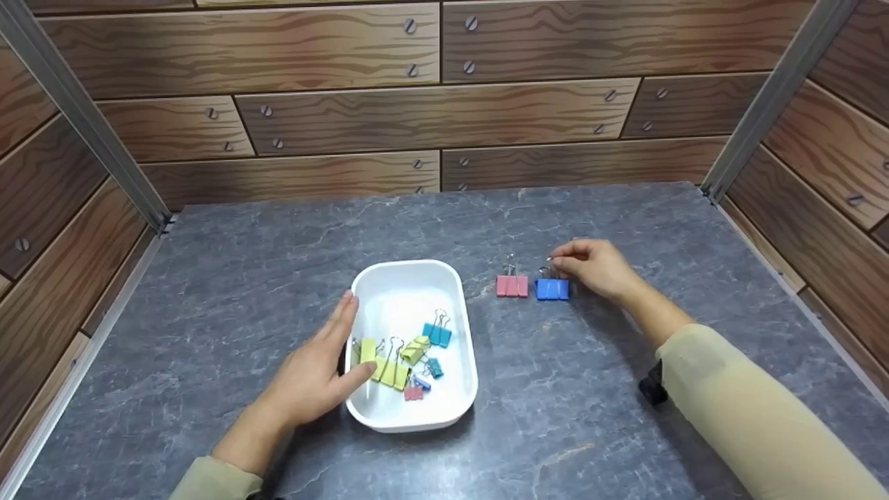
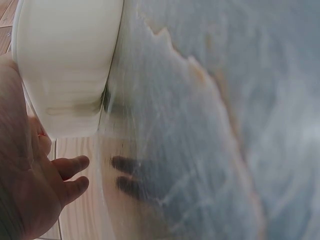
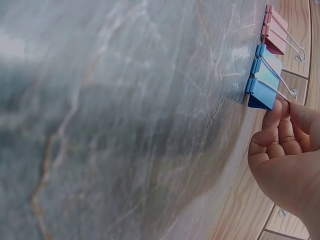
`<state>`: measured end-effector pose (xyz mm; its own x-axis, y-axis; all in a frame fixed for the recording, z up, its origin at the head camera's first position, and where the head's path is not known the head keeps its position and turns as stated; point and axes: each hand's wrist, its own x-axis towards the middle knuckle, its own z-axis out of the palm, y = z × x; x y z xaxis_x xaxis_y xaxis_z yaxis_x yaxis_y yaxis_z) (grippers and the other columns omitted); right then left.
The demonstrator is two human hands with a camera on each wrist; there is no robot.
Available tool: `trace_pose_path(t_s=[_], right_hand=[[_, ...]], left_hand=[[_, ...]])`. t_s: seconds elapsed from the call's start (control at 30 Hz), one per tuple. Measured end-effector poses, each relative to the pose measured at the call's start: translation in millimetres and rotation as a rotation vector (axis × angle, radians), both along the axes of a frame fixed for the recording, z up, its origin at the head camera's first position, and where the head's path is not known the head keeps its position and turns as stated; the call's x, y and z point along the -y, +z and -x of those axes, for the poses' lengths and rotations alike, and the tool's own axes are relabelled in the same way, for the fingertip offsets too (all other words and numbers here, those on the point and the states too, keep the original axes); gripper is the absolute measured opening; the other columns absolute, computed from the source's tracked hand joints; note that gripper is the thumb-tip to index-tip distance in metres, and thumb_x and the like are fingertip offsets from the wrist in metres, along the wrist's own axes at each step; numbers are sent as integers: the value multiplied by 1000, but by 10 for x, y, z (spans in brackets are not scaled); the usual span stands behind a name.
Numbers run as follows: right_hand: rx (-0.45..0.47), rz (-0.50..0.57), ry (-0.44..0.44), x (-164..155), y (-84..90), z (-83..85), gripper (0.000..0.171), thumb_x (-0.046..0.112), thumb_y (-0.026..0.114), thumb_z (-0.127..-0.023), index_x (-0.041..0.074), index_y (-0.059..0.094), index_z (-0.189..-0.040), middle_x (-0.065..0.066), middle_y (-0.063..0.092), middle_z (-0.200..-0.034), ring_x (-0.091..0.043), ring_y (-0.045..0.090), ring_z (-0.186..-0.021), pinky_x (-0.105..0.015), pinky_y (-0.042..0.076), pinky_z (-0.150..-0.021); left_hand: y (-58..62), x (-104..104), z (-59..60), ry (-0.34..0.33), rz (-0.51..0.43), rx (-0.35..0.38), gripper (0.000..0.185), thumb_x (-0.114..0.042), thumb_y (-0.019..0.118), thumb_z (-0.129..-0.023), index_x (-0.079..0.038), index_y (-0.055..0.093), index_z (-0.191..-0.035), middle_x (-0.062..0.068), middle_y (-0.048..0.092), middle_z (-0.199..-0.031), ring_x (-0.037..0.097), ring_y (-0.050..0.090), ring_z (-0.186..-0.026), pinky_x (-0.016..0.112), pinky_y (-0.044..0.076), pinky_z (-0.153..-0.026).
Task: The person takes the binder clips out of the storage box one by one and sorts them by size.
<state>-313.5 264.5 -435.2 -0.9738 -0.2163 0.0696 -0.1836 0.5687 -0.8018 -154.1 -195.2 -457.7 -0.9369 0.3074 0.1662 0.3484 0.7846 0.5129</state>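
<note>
Right hand (image 1: 594,267) pinches the wire handle of the blue clip (image 1: 552,289), upright on the counter (image 1: 625,430) just beside the pink clip (image 1: 512,285). Left hand (image 1: 316,375), fingers straight, steadies the tray (image 1: 389,278) (more clips inside). Best release gently, keeping the row even

Head view high over the table (image 1: 555,417); wrist views close, table-level.
</note>
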Motion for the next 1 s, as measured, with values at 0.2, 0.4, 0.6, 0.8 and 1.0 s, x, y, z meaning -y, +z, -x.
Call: trace_pose_path(t_s=[0.2,0.4,0.6,0.8,1.0], right_hand=[[35,13,-5,-7,2,-10,26,9,68,-103,-9,74,-121,-21,76,-114,-10,71,-90,-20,56,-78],[20,9,-64,-95,81,-40,33,17,68,-105,-7,72,-126,-20,76,-114,-10,71,-90,-25,57,-74],[-39,84,-137,-135,230,-89,37,18,65,-106,-9,69,-130,-15,77,-109,-4,70,-86,-22,56,-72],[-105,148,-128,94,462,-196,34,19,66,-106,-6,69,-128,-7,78,-101,-3,71,-86,-23,56,-73],[-139,207,-9,522,609,-342,29,14,67,-105,-5,71,-126,-12,79,-101,-7,74,-85,-25,56,-73]], left_hand=[[-9,8,-20,-1,-2,18,98,-53,63,-98,-14,12,-172,4,9,-178,43,39,-150,64,42,-111],[-7,2,-8,-5,1,29,99,-55,62,-98,-16,10,-173,4,8,-178,43,38,-151,65,41,-112],[-6,-8,1,-14,4,29,99,-55,63,-98,-17,9,-172,2,7,-178,42,36,-152,63,40,-113],[-16,-4,9,-12,1,29,99,-53,63,-98,-17,10,-173,0,7,-178,40,35,-153,63,41,-113],[-12,11,6,-1,-5,32,98,-51,63,-97,-16,10,-173,2,8,-178,39,34,-154,63,40,-114]])
